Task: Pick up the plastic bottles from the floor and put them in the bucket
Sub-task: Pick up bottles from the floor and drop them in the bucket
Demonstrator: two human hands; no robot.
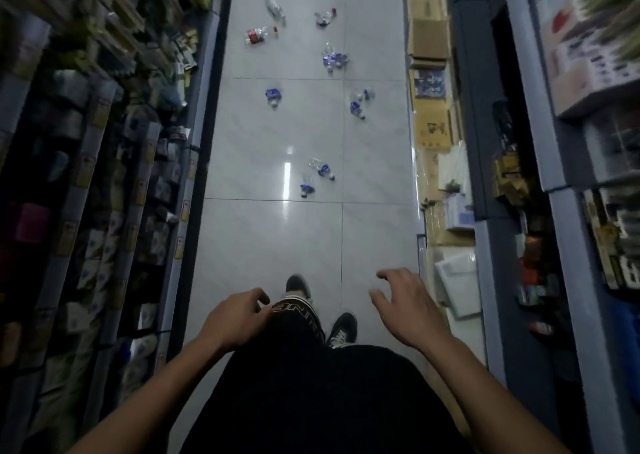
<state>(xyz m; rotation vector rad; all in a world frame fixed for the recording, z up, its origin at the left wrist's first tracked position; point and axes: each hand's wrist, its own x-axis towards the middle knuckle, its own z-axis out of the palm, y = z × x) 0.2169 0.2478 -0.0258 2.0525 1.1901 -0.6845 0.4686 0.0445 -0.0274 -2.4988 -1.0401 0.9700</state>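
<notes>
Several crushed clear plastic bottles lie scattered on the pale tiled aisle floor ahead of me. The nearest pair with blue labels [317, 174] lies in mid-aisle. Farther off are a blue-labelled bottle [273, 96], another by the right side [359, 103], a cluster [334, 59], and a red-labelled bottle [258, 35]. My left hand [235, 318] hangs low with fingers loosely curled, holding nothing. My right hand [405, 304] is spread, fingers apart, empty. Both hands are well short of the bottles. No bucket is in view.
Stocked store shelves [114, 176] line the left side of the narrow aisle. Cardboard boxes [427, 41] and shelving [554, 141] line the right. My feet in dark shoes [341, 330] stand on the tiles [263, 231] below my hands.
</notes>
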